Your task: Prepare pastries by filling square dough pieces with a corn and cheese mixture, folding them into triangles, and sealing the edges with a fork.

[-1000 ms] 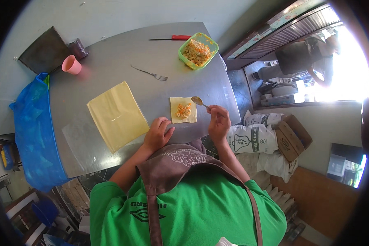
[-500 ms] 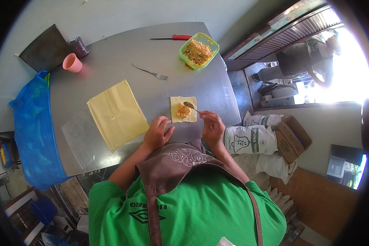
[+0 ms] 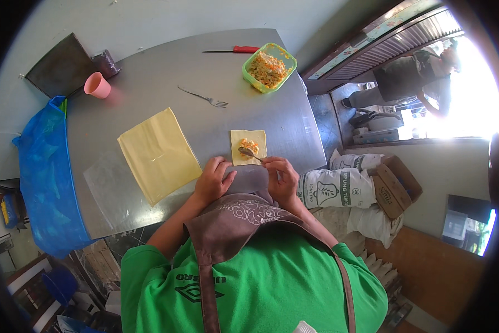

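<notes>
My right hand [image 3: 283, 180] pinches the handle of a small metal spoon [image 3: 247, 151]. The spoon's bowl rests against a small heap of orange and cream filling [image 3: 250, 145]. Under the heap, a square pale-yellow pastry sheet [image 3: 258, 135] lies flat near the table's front edge. My left hand [image 3: 213, 182] rests at that edge, left of the sheet, fingers loosely bent, thumb apart, and nothing in it. To its left lies a larger stack of yellow pastry sheets [image 3: 160, 157]. At the far right, a green plastic tub [image 3: 288, 82] holds more of the mixture.
On the metal table [image 3: 144, 77] are a fork [image 3: 210, 101], a red-handled knife [image 3: 244, 49] and a pink cup [image 3: 97, 85]. Blue plastic [image 3: 52, 177] drapes its left end. White sacks [image 3: 338, 188] and a cardboard box [image 3: 391, 188] stand at right. Another person [image 3: 405, 75] is by the doorway.
My right hand has moved slightly left and toward me. The spoon's bowl has shifted from the heap's upper right to its near left side. My left hand has stayed put.
</notes>
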The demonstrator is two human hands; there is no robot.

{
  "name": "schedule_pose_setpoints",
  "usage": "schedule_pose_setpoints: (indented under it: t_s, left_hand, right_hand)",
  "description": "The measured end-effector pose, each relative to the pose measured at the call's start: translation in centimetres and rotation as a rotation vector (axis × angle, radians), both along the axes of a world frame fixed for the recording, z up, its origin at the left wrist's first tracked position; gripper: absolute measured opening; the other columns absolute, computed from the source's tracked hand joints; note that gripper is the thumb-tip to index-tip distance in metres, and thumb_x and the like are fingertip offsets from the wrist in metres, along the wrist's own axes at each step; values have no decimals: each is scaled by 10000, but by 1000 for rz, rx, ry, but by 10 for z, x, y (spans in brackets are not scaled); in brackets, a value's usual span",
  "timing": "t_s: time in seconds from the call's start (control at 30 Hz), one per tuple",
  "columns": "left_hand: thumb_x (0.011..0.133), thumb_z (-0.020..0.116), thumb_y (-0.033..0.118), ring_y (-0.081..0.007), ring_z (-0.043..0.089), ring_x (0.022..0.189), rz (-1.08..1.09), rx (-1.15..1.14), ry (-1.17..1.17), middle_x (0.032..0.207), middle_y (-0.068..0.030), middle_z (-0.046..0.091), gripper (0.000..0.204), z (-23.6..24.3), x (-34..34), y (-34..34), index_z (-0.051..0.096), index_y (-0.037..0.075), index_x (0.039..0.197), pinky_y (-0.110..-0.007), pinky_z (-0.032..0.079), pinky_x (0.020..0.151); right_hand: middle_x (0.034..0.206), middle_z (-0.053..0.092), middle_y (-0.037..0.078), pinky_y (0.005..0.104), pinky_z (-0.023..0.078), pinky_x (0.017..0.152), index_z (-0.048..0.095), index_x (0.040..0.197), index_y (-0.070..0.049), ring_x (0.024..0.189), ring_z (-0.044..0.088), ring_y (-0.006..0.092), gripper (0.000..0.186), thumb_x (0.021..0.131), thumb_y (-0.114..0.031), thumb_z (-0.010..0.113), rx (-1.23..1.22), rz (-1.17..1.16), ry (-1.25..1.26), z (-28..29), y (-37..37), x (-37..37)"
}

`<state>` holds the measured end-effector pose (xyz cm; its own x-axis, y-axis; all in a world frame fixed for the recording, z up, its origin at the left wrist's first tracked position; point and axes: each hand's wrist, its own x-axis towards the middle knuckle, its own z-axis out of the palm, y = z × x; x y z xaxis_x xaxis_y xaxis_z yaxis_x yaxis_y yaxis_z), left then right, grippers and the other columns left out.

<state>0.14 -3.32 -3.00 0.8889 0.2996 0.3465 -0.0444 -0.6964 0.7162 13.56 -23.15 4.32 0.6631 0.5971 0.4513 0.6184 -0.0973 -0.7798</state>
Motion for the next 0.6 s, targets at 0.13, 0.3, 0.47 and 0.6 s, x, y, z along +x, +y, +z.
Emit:
schedule_pose_setpoints:
  t_s: [0.13, 0.3, 0.47, 0.6]
  left_hand:
    - [918, 821, 155, -366, 648, 1104, -2, 4, -4, 1199, -163, 635, 314, -3, 0, 1, 674, 10, 1155, -444, 558, 929]
    - [928, 803, 162, -361, 650, 1108, -21, 17, -16, 1208, -165, 636, 304, -1, 1, 2, 674, 10, 1158, -442, 551, 939]
    - [913, 819, 138, -361, 649, 1104, -18, -11, -13, 1196, -160, 635, 305, 2, 2, 1, 675, 9, 1149, -443, 556, 930]
    - [905, 825, 124, -365, 647, 1106, -9, -8, -21, 1195, -164, 636, 302, 0, 1, 1, 673, 8, 1140, -444, 555, 934]
  right_hand:
    - [1012, 777, 165, 344, 619, 827, 635, 1046, 4, 942, 773, 245, 210, 963, 186, 571, 137, -97, 179, 9, -7, 4]
    - [1003, 768, 164, 331, 623, 829, 599, 1023, 13, 912, 756, 212, 229, 982, 211, 492, 118, -108, 228, -5, -17, 20]
    - [1008, 760, 166, 336, 623, 835, 586, 1027, 13, 924, 752, 216, 224, 993, 207, 479, 171, -130, 276, -9, -15, 21]
    - [1036, 748, 180, 337, 616, 866, 584, 1033, 11, 946, 736, 212, 217, 1004, 198, 478, 180, -84, 301, -4, -10, 19]
